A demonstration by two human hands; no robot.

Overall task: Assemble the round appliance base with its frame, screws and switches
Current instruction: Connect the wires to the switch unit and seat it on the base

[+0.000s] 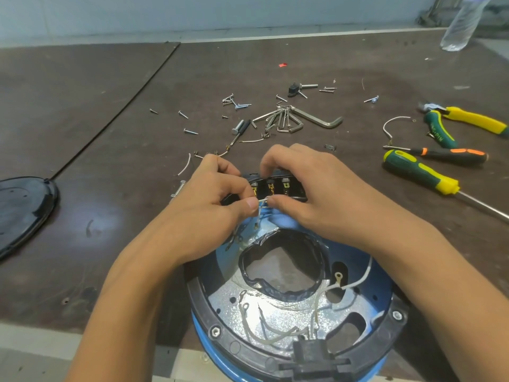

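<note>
Your round base [385, 285] is blue, with a black ring [203, 307] and shiny silver inside. Your wire [260, 209] is white. Your switches [271, 186] are black and gold. Your table [110, 106] is dark brown.

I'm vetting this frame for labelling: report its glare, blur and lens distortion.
Head view: wide-angle bending tilts the far edge of the table and leans the water bottle, which is also blurred; strong glare on the foil inside the round base; pale sheen on the tabletop left of the left hand; the right hand, white wire and switch block are sharp.
</note>
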